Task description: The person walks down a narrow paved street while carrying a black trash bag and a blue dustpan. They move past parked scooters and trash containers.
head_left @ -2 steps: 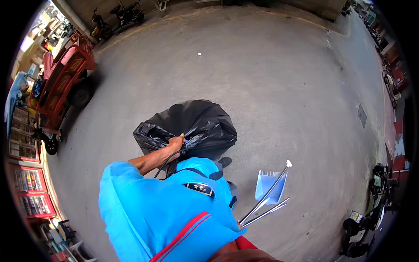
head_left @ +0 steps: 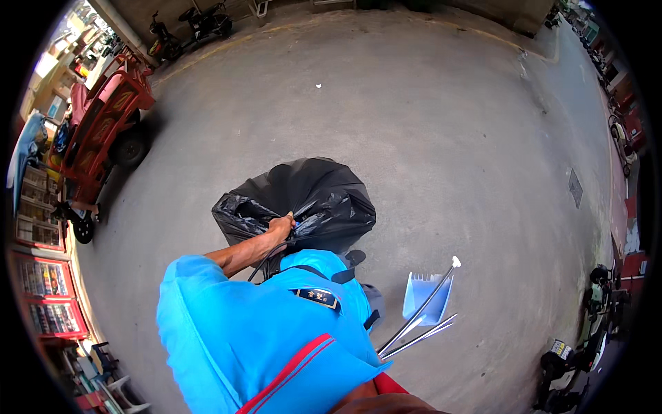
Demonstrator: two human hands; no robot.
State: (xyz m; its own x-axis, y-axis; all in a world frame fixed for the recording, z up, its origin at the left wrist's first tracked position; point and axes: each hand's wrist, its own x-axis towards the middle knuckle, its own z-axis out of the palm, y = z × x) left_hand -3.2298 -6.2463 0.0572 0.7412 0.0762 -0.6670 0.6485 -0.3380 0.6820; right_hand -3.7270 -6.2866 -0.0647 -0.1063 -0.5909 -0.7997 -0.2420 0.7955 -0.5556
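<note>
A large black garbage bag (head_left: 324, 183) bulges in front of me, its plastic gathered into creases at the near side. My left hand (head_left: 281, 225) is closed around those gathered folds. A thin dark cord (head_left: 265, 261) runs beside the left wrist. At the lower right, a light-blue dustpan (head_left: 426, 297) with a toothed edge shows beneath a metal pole (head_left: 431, 295) with a white tip. More thin metal rods (head_left: 426, 336) fan out beside it. These poles meet at the edge of my blue shirt (head_left: 241, 331), which hides my right hand and its fingers.
A red cargo tricycle (head_left: 103, 131) stands on the left, near red-framed shelves (head_left: 52, 297). Scooters are parked at the far left (head_left: 200, 24) and lower right (head_left: 565, 366). Grey pavement (head_left: 427, 124) surrounds the bag; a small white scrap (head_left: 318, 86) lies ahead.
The surroundings shift very slightly in the picture. My left hand keeps its hold on the garbage bag; the poles and dustpan look nearly the same.
</note>
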